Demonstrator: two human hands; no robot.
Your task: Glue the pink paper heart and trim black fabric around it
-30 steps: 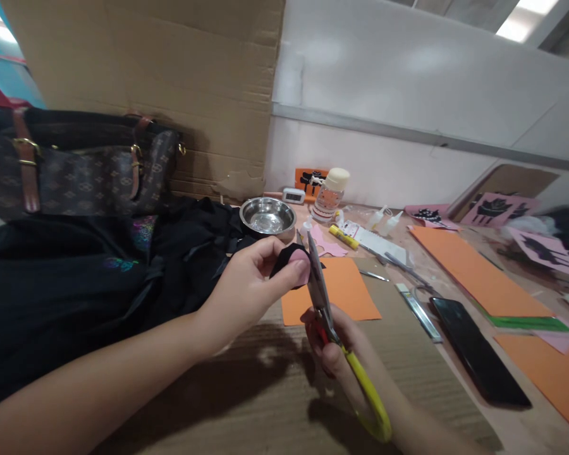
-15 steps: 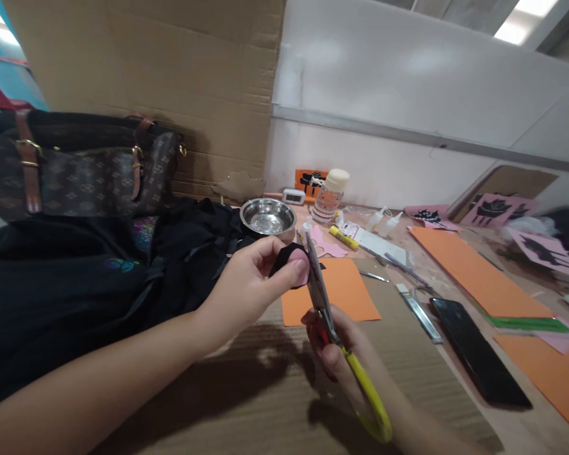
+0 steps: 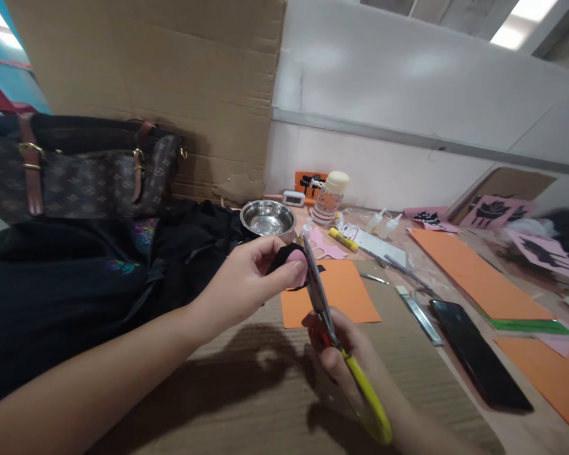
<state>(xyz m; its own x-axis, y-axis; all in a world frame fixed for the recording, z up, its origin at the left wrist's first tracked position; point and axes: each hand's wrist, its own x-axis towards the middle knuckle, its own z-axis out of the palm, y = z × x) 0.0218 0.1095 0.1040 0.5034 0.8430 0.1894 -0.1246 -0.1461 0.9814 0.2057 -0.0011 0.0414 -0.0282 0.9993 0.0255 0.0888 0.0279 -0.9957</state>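
Between thumb and fingers, my left hand pinches a small rounded piece of black and pink paper. My right hand grips scissors with yellow and red handles, their blades pointing up and away from me. The blades lie along the right edge of the paper piece; whether they touch it I cannot tell. Below both hands is a brown cardboard sheet. An orange paper sheet rests on it behind the scissors, with a small black scrap near its upper left.
Behind the hands stand a metal bowl and a capped bottle. A yellow glue tube lies nearby. To the right are a cutter knife, a black phone and orange sheets. Black fabric and a handbag fill the left.
Both hands stay almost in place, still holding the paper piece and the scissors. The scissor blades look closer together now, and the view has shifted very slightly.
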